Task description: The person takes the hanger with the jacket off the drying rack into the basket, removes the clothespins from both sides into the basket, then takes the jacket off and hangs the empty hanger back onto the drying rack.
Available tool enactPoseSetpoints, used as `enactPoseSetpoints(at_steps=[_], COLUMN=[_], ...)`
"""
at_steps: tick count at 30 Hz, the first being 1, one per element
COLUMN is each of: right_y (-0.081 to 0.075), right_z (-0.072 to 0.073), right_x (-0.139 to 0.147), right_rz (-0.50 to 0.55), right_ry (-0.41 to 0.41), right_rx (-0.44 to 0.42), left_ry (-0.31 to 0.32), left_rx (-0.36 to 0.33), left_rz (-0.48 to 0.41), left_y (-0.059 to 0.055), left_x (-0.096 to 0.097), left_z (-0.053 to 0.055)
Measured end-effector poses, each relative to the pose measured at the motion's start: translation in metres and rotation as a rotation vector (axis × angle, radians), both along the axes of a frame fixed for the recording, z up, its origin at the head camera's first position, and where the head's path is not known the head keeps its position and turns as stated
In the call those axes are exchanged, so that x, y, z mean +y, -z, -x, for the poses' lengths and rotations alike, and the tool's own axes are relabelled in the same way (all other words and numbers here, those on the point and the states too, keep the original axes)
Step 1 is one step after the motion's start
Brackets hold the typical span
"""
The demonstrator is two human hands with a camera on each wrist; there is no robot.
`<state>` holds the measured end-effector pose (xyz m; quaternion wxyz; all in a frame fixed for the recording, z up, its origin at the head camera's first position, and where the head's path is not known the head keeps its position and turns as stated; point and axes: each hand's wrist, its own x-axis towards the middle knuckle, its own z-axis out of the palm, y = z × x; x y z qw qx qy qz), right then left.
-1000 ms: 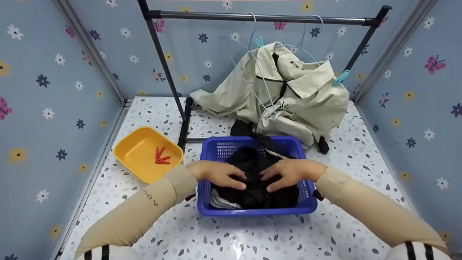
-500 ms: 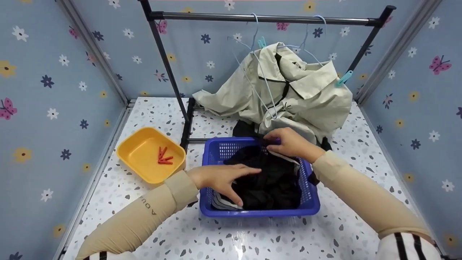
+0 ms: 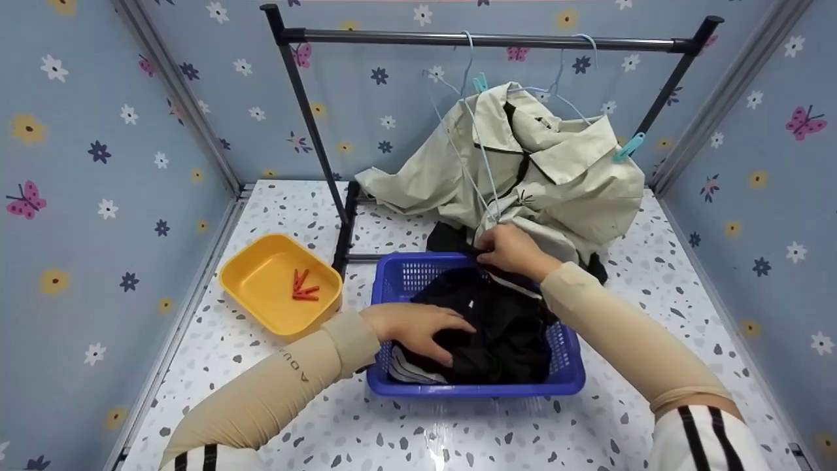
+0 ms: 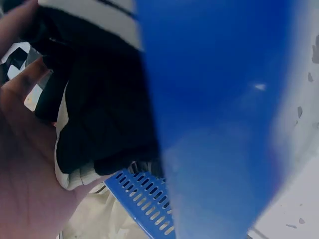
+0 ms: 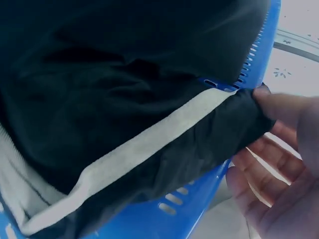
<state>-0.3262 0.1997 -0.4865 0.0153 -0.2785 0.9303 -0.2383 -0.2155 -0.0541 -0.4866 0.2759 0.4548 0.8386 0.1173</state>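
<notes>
Beige left sleeve [image 3: 278, 386] carries lettering, apparently "AQUA". Black garment [image 3: 507, 333] lies in blue basket [image 3: 477, 390]; my left hand [image 3: 418, 327] rests on it, fingers loosely spread, while my right hand [image 3: 513, 248], mid-basket a second ago, now pinches its far edge.

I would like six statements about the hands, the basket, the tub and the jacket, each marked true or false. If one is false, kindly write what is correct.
1. The right hand pinches the black cloth. True.
2. In the head view, the blue basket stands left of the yellow tub. False: the blue basket is to the right of it.
3. The yellow tub holds red pegs. True.
4. The left hand is inside the yellow tub. False: the left hand is at the black cloth in the blue basket.
5. The pale jacket hangs on the rack. True.
6. The clips at the pale jacket are red. False: the clips are turquoise.
</notes>
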Motion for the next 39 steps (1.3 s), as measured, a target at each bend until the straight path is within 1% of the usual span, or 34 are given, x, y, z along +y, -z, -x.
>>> enactPoseSetpoints(at_steps=[2, 4, 8, 11, 13, 14, 16, 18, 20, 22, 23, 24, 26, 29, 31, 36, 38, 39], right_y=[0.0, -0.003, -0.01, -0.017, -0.023, -0.026, -0.032, -0.037, -0.041, -0.045, -0.047, -0.049, -0.052, -0.055, -0.056, -0.056, -0.056, -0.056], right_z=[0.001, 0.0, -0.006, -0.014, -0.021, -0.025, -0.034, -0.042, -0.05, -0.057, -0.06, -0.063, -0.068, -0.072, -0.075, -0.082, -0.084, -0.085], right_x=[0.001, 0.003, 0.007, 0.01, 0.014, 0.016, 0.02, 0.023, 0.026, 0.027, 0.028, 0.028, 0.028, 0.028, 0.029, 0.028, 0.028, 0.029], right_rz=[0.063, 0.144, 0.324, 0.454, 0.521, 0.543, 0.563, 0.559, 0.544, 0.522, 0.51, 0.498, 0.464, 0.407, 0.361, 0.248, 0.209, 0.188], right_ry=[-0.01, -0.008, 0.022, 0.0, -0.04, -0.062, -0.108, -0.156, -0.21, -0.268, -0.299, -0.327, -0.38, -0.437, -0.465, -0.541, -0.567, -0.572], right_rx=[-0.01, -0.052, -0.188, -0.285, -0.336, -0.356, -0.382, -0.397, -0.404, -0.41, -0.417, -0.43, -0.452, -0.498, -0.523, -0.572, -0.565, -0.555], left_ry=[0.005, 0.007, 0.009, -0.015, -0.053, -0.082, -0.16, -0.242, -0.307, -0.341, -0.342, -0.335, -0.301, -0.223, -0.163, -0.004, 0.038, 0.047], left_rx=[-0.005, 0.0, 0.02, 0.034, 0.062, 0.091, 0.161, 0.236, 0.301, 0.343, 0.358, 0.371, 0.385, 0.394, 0.409, 0.507, 0.513, 0.496], left_rz=[-0.011, -0.018, -0.035, -0.081, -0.136, -0.168, -0.237, -0.297, -0.333, -0.343, -0.34, -0.332, -0.306, -0.271, -0.264, -0.296, -0.296, -0.291], left_y=[0.0, 0.001, 0.001, -0.002, -0.006, -0.008, -0.013, -0.018, -0.022, -0.025, -0.025, -0.026, -0.026, -0.025, -0.024, -0.023, -0.025, -0.027], left_x=[0.003, 0.004, 0.002, -0.004, -0.009, -0.012, -0.017, -0.02, -0.021, -0.021, -0.02, -0.019, -0.018, -0.015, -0.012, -0.005, -0.005, -0.006], left_z=[0.002, 0.003, 0.007, 0.011, 0.016, 0.019, 0.027, 0.035, 0.043, 0.05, 0.052, 0.054, 0.055, 0.055, 0.054, 0.053, 0.053, 0.053])
